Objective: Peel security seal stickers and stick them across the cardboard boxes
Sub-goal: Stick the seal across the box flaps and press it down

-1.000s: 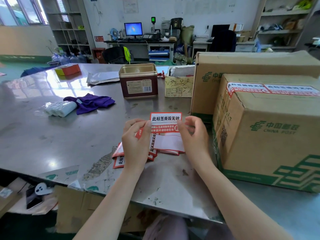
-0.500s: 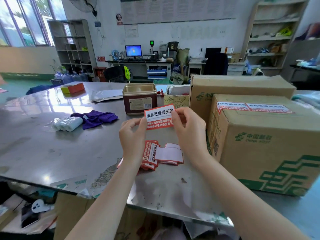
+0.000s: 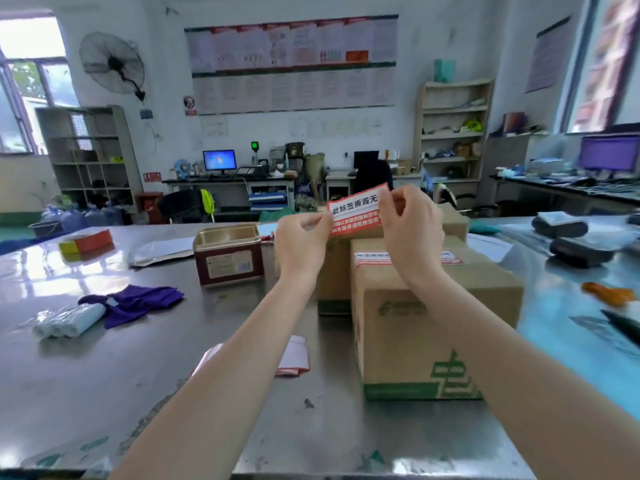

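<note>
A red and white security seal sticker (image 3: 355,212) is held up in the air above the boxes. My left hand (image 3: 300,240) pinches its left edge and my right hand (image 3: 410,227) pinches its right end. Below them a cardboard box (image 3: 433,323) with green print stands on the metal table (image 3: 104,375), with one seal sticker (image 3: 374,258) across its top. A second, larger cardboard box (image 3: 332,285) stands behind it. Loose sticker sheets (image 3: 294,356) lie on the table, partly hidden by my left forearm.
A dark red tin (image 3: 228,258) stands left of the boxes. A purple cloth (image 3: 138,303) and a white roll (image 3: 69,322) lie at the left, an orange box (image 3: 86,241) further back. Black devices (image 3: 578,252) and an orange object (image 3: 606,293) are on the right.
Both hands have lifted the sticker from just above the sticker pile up and to the right, over the boxes. The camera has tilted upward.
</note>
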`<action>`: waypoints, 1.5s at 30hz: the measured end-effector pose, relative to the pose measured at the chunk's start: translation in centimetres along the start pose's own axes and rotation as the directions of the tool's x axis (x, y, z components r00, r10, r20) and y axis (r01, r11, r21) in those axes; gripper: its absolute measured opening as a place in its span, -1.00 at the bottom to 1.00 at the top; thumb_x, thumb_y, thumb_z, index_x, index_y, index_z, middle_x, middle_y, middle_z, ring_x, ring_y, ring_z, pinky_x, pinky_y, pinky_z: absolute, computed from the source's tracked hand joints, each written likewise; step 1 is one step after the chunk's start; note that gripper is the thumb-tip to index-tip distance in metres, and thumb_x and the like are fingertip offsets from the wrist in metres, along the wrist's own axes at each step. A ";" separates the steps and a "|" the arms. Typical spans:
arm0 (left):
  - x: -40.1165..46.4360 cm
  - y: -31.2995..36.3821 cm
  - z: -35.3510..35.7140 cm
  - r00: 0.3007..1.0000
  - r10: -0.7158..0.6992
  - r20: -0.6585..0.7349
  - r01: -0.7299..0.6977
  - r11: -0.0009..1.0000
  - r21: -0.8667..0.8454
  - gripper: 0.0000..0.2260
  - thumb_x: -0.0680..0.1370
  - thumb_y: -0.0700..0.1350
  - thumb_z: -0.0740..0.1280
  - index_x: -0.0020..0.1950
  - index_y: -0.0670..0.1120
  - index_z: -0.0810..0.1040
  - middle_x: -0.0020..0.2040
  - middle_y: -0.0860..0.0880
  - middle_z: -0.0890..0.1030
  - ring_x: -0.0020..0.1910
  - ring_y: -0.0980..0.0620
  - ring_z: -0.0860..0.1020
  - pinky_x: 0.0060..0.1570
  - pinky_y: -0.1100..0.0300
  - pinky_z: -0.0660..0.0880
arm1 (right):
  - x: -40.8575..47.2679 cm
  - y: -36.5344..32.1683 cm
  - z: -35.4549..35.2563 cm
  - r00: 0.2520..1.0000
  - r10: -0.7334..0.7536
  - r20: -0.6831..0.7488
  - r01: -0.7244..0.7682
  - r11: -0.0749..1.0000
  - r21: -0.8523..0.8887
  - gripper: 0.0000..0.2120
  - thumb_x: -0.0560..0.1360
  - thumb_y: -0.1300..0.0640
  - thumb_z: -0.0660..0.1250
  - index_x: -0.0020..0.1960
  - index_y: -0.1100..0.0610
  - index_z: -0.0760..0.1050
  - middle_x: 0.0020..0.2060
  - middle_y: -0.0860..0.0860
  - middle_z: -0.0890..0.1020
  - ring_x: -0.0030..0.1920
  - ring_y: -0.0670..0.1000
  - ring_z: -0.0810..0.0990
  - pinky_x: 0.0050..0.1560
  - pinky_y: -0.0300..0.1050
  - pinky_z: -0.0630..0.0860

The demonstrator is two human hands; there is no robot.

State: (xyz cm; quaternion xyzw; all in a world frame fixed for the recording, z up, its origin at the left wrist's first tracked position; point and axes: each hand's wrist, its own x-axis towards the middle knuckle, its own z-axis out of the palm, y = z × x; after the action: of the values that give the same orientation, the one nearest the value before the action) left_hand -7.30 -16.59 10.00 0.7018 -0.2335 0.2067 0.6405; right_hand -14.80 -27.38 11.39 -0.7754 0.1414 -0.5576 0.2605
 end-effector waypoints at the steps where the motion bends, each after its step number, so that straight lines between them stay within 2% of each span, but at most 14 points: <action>1: 0.1 0.7 0.8 1.000 0.002 0.026 -0.002 1.000 0.012 -0.80 0.51 -0.03 0.36 -0.07 -0.12 0.70 -0.15 -0.03 0.69 -0.21 0.15 0.56 -0.13 0.21 0.44 | 0.5 0.6 -0.6 0.999 0.034 -0.009 -0.034 0.999 -0.007 -0.70 0.59 -0.09 0.11 -0.09 0.12 0.45 -0.20 0.00 0.57 -0.24 -0.04 0.49 -0.24 -0.07 0.47; 5: 0.3 3.2 4.9 0.990 -0.003 0.144 -0.011 0.996 0.093 -0.79 0.50 0.02 0.35 -0.11 -0.08 0.71 -0.19 0.01 0.69 -0.12 0.06 0.59 0.00 0.09 0.51 | 2.6 3.8 -3.8 0.986 0.161 -0.031 -0.162 0.986 -0.031 -0.66 0.60 -0.06 0.11 -0.06 0.18 0.48 -0.20 0.03 0.57 -0.20 0.00 0.48 -0.22 -0.02 0.45; 8: -0.4 4.9 8.0 0.972 0.018 0.233 -0.064 0.979 0.194 -0.74 0.51 -0.01 0.33 -0.28 -0.10 0.69 -0.33 0.02 0.62 -0.26 0.08 0.55 -0.05 0.14 0.45 | 3.8 6.2 -6.3 0.978 0.204 -0.037 -0.206 0.977 -0.062 -0.64 0.60 0.01 0.14 -0.19 0.25 0.49 -0.33 0.08 0.55 -0.34 0.01 0.47 -0.36 -0.06 0.40; 10: -0.8 5.1 9.7 0.958 0.031 0.285 -0.105 0.963 0.248 -0.63 0.50 -0.06 0.31 -0.51 -0.11 0.53 -0.46 -0.01 0.56 -0.32 -0.01 0.56 -0.15 0.12 0.46 | 4.3 7.7 -7.5 0.972 0.232 -0.026 -0.234 0.967 -0.098 -0.61 0.59 0.06 0.17 -0.30 0.28 0.46 -0.40 0.11 0.54 -0.38 0.07 0.48 -0.43 -0.12 0.34; 12: -1.2 4.9 11.4 0.940 0.047 0.339 -0.157 0.939 0.304 -0.56 0.48 -0.11 0.28 -0.59 -0.06 0.27 -0.58 0.01 0.35 -0.45 -0.04 0.44 -0.27 0.12 0.41 | 4.6 9.2 -8.4 0.957 0.289 -0.009 -0.288 0.950 -0.119 -0.62 0.57 0.09 0.19 -0.35 0.27 0.43 -0.44 0.10 0.53 -0.38 0.12 0.52 -0.43 -0.11 0.36; 15: -1.7 4.6 13.0 0.915 0.038 0.402 -0.202 0.904 0.376 -0.58 0.49 -0.10 0.27 -0.55 -0.03 0.25 -0.56 0.02 0.28 -0.47 -0.03 0.33 -0.25 0.15 0.31 | 4.8 11.1 -9.0 0.941 0.338 0.000 -0.335 0.933 -0.133 -0.62 0.55 0.10 0.22 -0.26 0.40 0.47 -0.34 0.23 0.59 -0.32 0.20 0.56 -0.30 0.00 0.49; 19: -2.2 4.1 14.0 0.896 -0.004 0.444 -0.213 0.873 0.439 -0.56 0.54 -0.05 0.24 -0.54 -0.06 0.29 -0.51 0.00 0.35 -0.36 -0.04 0.42 -0.03 0.04 0.38 | 4.5 12.5 -9.0 0.918 0.394 0.052 -0.380 0.909 -0.171 -0.64 0.55 0.11 0.21 -0.30 0.35 0.44 -0.36 0.21 0.56 -0.36 0.10 0.46 -0.40 -0.10 0.34; 23: -2.7 3.6 14.3 0.901 -0.022 0.433 -0.233 0.818 0.526 -0.68 0.57 -0.05 0.15 -0.35 -0.14 0.42 -0.20 -0.12 0.51 -0.04 -0.16 0.50 0.05 -0.03 0.38 | 4.4 12.9 -8.8 0.894 0.445 0.060 -0.433 0.890 -0.142 -0.65 0.56 0.10 0.21 -0.22 0.39 0.49 -0.29 0.20 0.61 -0.32 0.16 0.53 -0.31 -0.01 0.45; 26: -2.6 3.4 14.3 0.889 -0.077 0.451 -0.218 0.795 0.566 -0.74 0.59 -0.09 0.12 -0.10 -0.20 0.52 0.02 -0.18 0.54 0.10 -0.20 0.45 0.09 -0.03 0.36 | 4.4 13.1 -9.2 0.881 0.470 0.054 -0.460 0.877 -0.140 -0.66 0.57 0.11 0.21 -0.28 0.31 0.49 -0.34 0.14 0.58 -0.35 0.11 0.49 -0.28 0.02 0.49; 28: -2.4 3.0 14.5 0.873 -0.108 0.475 -0.208 0.799 0.564 -0.75 0.57 -0.13 0.14 0.01 -0.20 0.57 0.10 -0.16 0.56 0.12 -0.21 0.45 0.08 -0.04 0.38 | 4.4 13.3 -9.4 0.874 0.482 0.063 -0.468 0.869 -0.159 -0.65 0.57 0.09 0.21 -0.27 0.31 0.51 -0.39 0.11 0.56 -0.35 0.10 0.48 -0.34 -0.05 0.44; 32: -2.4 2.9 14.7 0.850 -0.121 0.512 -0.210 0.815 0.541 -0.78 0.52 -0.16 0.20 -0.02 -0.09 0.65 0.07 -0.08 0.62 0.08 -0.15 0.51 0.05 -0.04 0.47 | 4.1 13.7 -9.6 0.856 0.508 0.099 -0.487 0.855 -0.176 -0.66 0.57 0.09 0.20 -0.21 0.31 0.55 -0.40 0.11 0.56 -0.42 0.05 0.46 -0.40 -0.15 0.35; 35: -2.5 3.1 14.5 0.828 -0.108 0.550 -0.227 0.833 0.505 -0.81 0.54 -0.17 0.26 -0.02 -0.01 0.66 0.09 -0.04 0.63 0.13 -0.10 0.51 0.13 -0.06 0.47 | 3.9 14.0 -9.7 0.851 0.513 0.107 -0.492 0.852 -0.178 -0.67 0.58 0.11 0.20 -0.30 0.24 0.50 -0.43 0.07 0.53 -0.48 -0.01 0.42 -0.44 -0.18 0.35; 39: -2.5 3.2 14.4 0.821 -0.083 0.565 -0.250 0.838 0.486 -0.80 0.54 -0.18 0.26 0.01 0.02 0.66 0.12 -0.02 0.62 0.15 -0.07 0.51 0.13 -0.02 0.47 | 3.9 14.2 -9.8 0.846 0.520 0.117 -0.501 0.851 -0.159 -0.64 0.57 0.13 0.21 -0.38 0.19 0.42 -0.42 0.08 0.52 -0.48 -0.02 0.41 -0.41 -0.17 0.37; 45: -2.7 3.4 14.3 0.818 -0.072 0.571 -0.258 0.840 0.476 -0.78 0.54 -0.19 0.25 0.00 0.02 0.67 0.12 -0.02 0.62 0.15 -0.07 0.51 0.11 0.00 0.47 | 3.7 14.7 -9.6 0.818 0.556 0.147 -0.542 0.831 -0.126 -0.64 0.57 0.14 0.22 -0.40 0.19 0.40 -0.46 0.08 0.49 -0.48 -0.01 0.43 -0.36 -0.13 0.40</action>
State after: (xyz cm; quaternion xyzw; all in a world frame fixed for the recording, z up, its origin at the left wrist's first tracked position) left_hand -11.59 -30.87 9.79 0.8675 -0.3818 0.0775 0.3092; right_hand -21.54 -43.73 8.42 -0.7576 0.3571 -0.3816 0.3911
